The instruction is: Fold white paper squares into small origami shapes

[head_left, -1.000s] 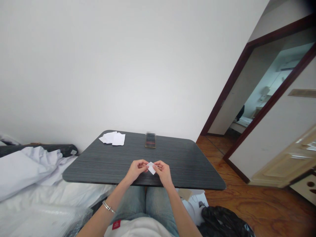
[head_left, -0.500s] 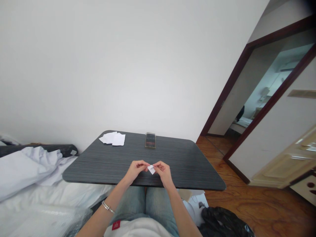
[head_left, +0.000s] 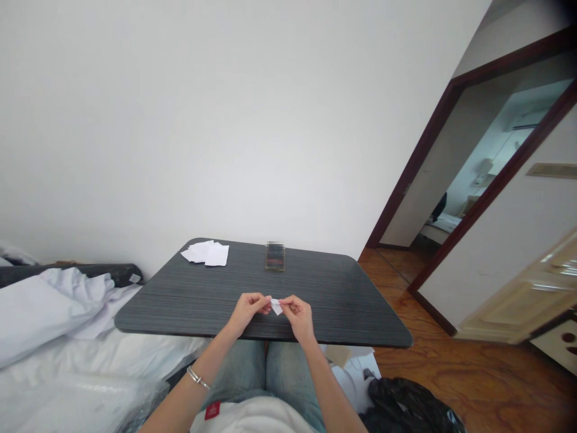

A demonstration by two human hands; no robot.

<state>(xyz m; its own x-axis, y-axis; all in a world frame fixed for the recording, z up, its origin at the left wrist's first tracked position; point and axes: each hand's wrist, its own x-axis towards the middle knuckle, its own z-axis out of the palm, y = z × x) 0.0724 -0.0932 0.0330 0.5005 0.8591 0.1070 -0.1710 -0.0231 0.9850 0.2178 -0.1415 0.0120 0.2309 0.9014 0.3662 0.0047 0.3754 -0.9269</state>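
Note:
A small white piece of paper (head_left: 276, 307), folded into a little triangle, is pinched between both my hands just above the near edge of the dark grey table (head_left: 342, 300). My left hand (head_left: 247, 310) grips its left corner with closed fingers, a thin bracelet on that wrist. Pinched on the paper's right side is my right hand (head_left: 297, 314). Both hands hover close together over the tabletop.
A loose pile of white paper slips (head_left: 206, 252) lies at the table's far left. A small dark box (head_left: 274, 256) stands at the far middle. White bedding (head_left: 49, 313) lies left; a black bag (head_left: 406, 406) sits on the wooden floor; an open doorway is to the right.
The paper has gone from a flat small square to a smaller folded triangle between my fingers. My hands stayed in the same spot.

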